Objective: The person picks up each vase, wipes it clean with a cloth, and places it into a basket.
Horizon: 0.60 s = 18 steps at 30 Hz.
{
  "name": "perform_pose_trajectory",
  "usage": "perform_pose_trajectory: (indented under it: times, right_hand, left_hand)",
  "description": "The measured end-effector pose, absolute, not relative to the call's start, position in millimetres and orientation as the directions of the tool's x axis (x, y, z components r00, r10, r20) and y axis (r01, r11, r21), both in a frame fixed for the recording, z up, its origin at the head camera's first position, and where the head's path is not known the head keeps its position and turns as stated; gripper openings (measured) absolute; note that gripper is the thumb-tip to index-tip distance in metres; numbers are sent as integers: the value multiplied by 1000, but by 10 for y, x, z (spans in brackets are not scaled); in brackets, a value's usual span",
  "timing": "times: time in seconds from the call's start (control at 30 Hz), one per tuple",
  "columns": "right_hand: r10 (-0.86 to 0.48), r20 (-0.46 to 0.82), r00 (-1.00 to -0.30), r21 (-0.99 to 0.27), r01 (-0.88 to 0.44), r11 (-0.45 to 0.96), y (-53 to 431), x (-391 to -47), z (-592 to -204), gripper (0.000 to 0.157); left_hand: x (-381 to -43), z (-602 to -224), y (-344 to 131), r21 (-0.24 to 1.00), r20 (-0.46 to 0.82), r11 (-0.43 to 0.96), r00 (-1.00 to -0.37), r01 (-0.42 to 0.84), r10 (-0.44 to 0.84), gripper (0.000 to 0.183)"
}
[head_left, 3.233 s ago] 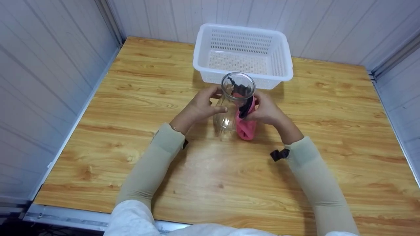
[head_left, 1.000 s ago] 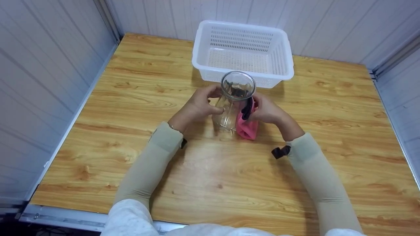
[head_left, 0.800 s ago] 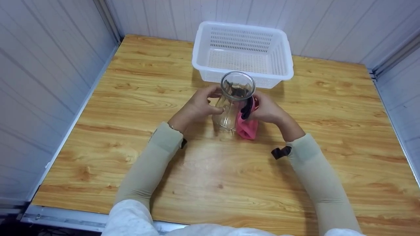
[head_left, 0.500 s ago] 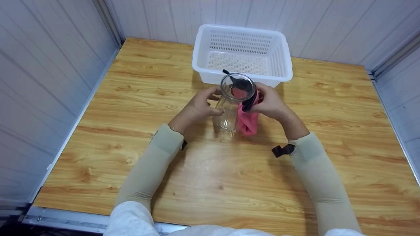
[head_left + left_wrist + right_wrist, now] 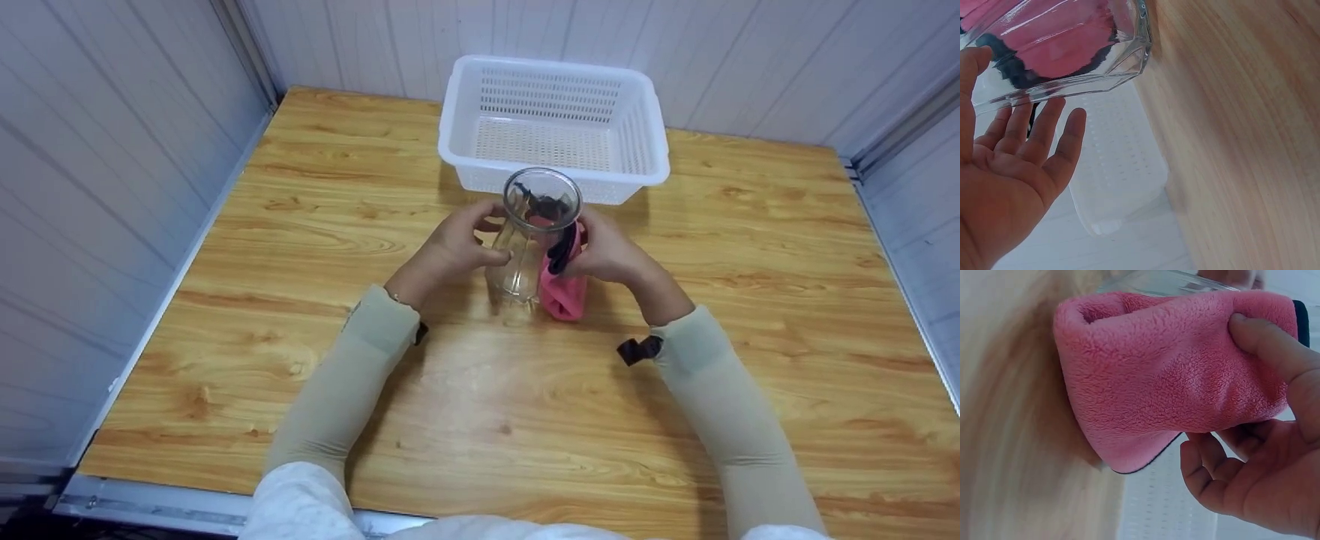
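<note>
A clear glass vase [image 5: 516,274] stands upright on the table, just in front of the basket. My left hand [image 5: 452,241] holds its left side, thumb towards me and fingers on the far side; in the left wrist view the fingertips touch the faceted glass. A folded pink cloth [image 5: 1157,377] with black edging lies against the vase's right side. My right hand [image 5: 611,249] pinches this cloth between thumb and fingers, pressing it to the glass. Pink and black show through the vase wall. Part of the right fingers is hidden behind the cloth.
Behind the vase sits a white plastic basket [image 5: 555,166] with slotted walls, close to the back wall panel [image 5: 375,45]. The wood-grain table [image 5: 487,420] is bounded by panels at left, back and right.
Over the last half second my right hand and the cloth have slid down and towards me along the vase, after being higher near its rim. The left hand and vase have stayed put.
</note>
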State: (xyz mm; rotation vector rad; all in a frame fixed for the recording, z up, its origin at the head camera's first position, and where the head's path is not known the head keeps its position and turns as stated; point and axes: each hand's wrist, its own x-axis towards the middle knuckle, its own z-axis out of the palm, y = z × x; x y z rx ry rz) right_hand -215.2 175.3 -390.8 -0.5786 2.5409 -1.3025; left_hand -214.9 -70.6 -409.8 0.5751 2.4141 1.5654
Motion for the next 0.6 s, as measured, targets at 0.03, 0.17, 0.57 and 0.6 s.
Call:
perform_pose_trajectory:
  times: [0.03,0.17,0.57,0.6]
  right_hand:
    - [-439,-28,-898,-815,-233,530,1748,-2152,-3933,76]
    - [-424,-35,-905,-779,-241,579,1741,-2129,-3994,80]
    - [-418,-45,-907,-803,-217,556,1799,-2127,-4035,66]
    - [-419,-50,-906,-819,-203,537,1800,-2128,-4030,65]
  left_hand:
    - [-2150,-4097,-708,909,39,359,-904,209,427,64]
    - [-2145,-4096,-709,916,45,343,-903,208,428,63]
    - [-2052,-4095,-627,831,145,446,-903,333,404,71]
    - [-2048,-4094,-619,826,142,458,-908,327,393,73]
